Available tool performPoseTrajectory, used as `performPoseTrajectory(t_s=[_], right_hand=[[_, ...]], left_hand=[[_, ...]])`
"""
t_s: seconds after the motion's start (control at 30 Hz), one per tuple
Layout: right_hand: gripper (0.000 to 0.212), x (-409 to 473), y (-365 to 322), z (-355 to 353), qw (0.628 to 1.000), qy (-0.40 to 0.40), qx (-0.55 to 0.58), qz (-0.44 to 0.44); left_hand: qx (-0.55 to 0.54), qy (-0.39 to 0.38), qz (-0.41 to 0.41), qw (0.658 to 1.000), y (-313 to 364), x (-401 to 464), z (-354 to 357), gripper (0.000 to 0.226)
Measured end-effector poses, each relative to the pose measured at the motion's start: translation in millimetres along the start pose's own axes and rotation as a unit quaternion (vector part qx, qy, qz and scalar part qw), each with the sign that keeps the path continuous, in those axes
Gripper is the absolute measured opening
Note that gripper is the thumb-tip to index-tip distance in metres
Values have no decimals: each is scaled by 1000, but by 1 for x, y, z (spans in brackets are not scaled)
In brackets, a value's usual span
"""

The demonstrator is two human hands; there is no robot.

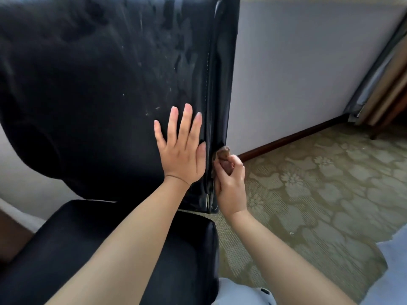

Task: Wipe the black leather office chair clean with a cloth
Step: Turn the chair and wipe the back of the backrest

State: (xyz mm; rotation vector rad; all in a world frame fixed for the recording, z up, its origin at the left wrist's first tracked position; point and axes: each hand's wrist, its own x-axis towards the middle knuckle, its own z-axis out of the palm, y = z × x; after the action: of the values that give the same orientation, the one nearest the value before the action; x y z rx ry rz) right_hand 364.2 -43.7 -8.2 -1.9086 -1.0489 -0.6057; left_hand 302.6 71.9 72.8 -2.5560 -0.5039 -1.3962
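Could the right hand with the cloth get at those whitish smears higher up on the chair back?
Probably yes. The right hand grips the cloth at the backrest's side edge, and the smears lie just above and inward with nothing over them; the left hand rests flat lower down.

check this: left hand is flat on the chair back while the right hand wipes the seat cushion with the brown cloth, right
Not quite. In the head view the right hand holds the brown cloth against the side edge of the chair back, not the seat cushion. The left hand does lie flat on the back.
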Motion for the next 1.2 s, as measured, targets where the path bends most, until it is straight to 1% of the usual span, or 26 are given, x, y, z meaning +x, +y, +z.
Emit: performPoseTrajectory(t_s=[0.1,0.13,0.17,0.2,0.23,0.3,0.4,0.43,0.47,0.5,0.57,0.67,0.77,0.83,0.87,0.93,0.97,1.03,1.07,1.13,1.2], right_hand=[[25,-19,3,6,998,-35,-9,54],[25,-24,8,8,997,-57,-3,44],[31,-26,10,9,996,-86,-3,31],[36,-26,12,9,993,-106,20,42],[37,-24,14,8,993,-109,27,39],[35,-15,16,5,995,-83,36,38],[31,6,8,1,992,-7,103,75],[31,10,3,0,991,10,104,80],[31,12,-2,1,992,10,101,79],[29,10,-1,3,990,3,103,97],[20,-3,-2,4,996,-12,53,75],[23,-32,4,9,994,-57,28,88],[25,-51,14,15,988,-104,39,104],[23,-53,19,15,988,-122,22,90],[21,-51,20,13,990,-117,18,77],[30,-40,18,10,988,-101,79,85],[32,-31,12,7,988,-76,103,92],[36,-16,2,5,993,1,106,55],[40,-12,-3,4,993,24,111,39],[44,-9,-8,7,991,32,124,27],[40,-21,3,15,994,13,104,6]], left_hand=[[-3,1,-2,1000,-2,1,3,53],[-3,-2,-4,1000,-3,1,3,53],[-5,-2,-5,1000,-3,1,4,54],[-5,-1,-5,1000,-3,1,3,54],[-6,1,-4,1000,-3,1,3,54],[-11,6,-3,1000,-3,1,4,54],[-10,16,3,1000,-2,0,5,53],[-11,18,3,1000,-2,0,5,53],[-13,19,2,1000,-2,0,5,53],[-15,19,3,1000,-2,0,5,53],[-13,22,2,1000,-1,1,5,53],[-13,28,-1,1000,-1,0,8,53],[-14,34,0,999,-3,0,10,53],[-16,39,1,999,-4,1,11,53],[-18,40,1,999,-4,0,11,53],[-17,44,2,999,-3,0,11,53],[-16,45,3,999,-3,0,11,53],[-17,44,2,999,-4,0,11,54],[-18,44,2,999,-3,0,11,54],[-18,47,4,999,-3,0,11,54],[-13,47,3,999,-3,0,11,53]])
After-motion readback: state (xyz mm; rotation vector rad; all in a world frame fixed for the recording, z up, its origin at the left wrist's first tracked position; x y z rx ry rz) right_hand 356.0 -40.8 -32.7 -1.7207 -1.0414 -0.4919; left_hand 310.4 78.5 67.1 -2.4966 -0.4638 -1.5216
